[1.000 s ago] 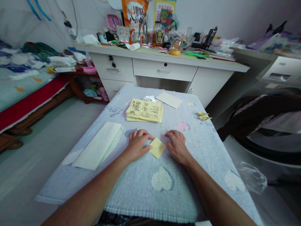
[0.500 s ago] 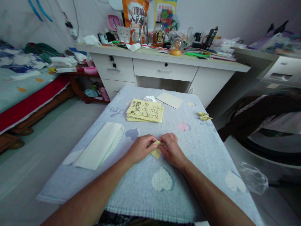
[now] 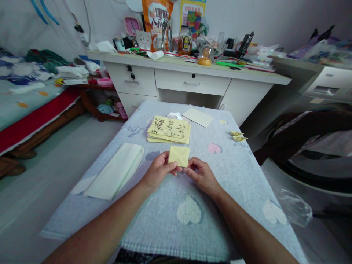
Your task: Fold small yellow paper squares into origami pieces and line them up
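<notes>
A small square of folded yellow paper (image 3: 180, 154), creased along its diagonals, is held up over the cloth. My left hand (image 3: 161, 167) grips its left and lower edge, thumb on the front face. At the lower right corner, my right hand (image 3: 202, 174) pinches the paper between thumb and fingers. Beyond it lies a stack of yellow paper (image 3: 169, 130) with black handwriting on top. Two small folded yellow paper pieces (image 3: 238, 136) rest near the right edge.
A patterned blue cloth (image 3: 217, 205) covers the table. Folded pale sheets (image 3: 115, 172) lie at the left, a blank card (image 3: 198, 117) and crumpled white tissue (image 3: 174, 115) at the back. Behind stands a cluttered white desk (image 3: 192, 79); a washing machine (image 3: 327, 86) is to the right.
The folded yellow paper has been turned from a corner-down position to a flat square facing me. Both hands have shifted, my right hand now lower on the paper and the left at its side.
</notes>
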Demonstrator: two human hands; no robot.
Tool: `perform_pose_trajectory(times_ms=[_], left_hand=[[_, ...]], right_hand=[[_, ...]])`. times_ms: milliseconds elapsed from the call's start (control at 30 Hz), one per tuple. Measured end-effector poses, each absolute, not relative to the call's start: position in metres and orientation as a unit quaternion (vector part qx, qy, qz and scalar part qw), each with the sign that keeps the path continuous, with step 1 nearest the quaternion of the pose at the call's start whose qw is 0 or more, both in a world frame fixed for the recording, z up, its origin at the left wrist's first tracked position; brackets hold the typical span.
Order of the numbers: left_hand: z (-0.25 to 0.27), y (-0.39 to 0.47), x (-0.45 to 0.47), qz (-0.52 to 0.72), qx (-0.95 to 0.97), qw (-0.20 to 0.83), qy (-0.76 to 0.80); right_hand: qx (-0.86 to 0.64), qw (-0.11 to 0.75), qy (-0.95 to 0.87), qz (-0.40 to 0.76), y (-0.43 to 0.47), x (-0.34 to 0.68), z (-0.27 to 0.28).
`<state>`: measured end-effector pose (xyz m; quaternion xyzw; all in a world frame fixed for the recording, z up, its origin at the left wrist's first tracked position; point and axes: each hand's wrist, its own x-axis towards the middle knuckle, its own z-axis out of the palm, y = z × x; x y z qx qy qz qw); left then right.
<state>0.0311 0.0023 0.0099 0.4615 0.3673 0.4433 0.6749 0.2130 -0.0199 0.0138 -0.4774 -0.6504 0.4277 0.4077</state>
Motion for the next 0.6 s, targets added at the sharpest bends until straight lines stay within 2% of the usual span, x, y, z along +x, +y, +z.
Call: perform_pose_trajectory(times_ms=[600], left_hand=[[0.0061,0.0044,0.0295,0.427,0.534,0.611,0.4]], right_hand=[[-0.444,0.415,-0.666,0.432,-0.0194,0.2138,0.0089]])
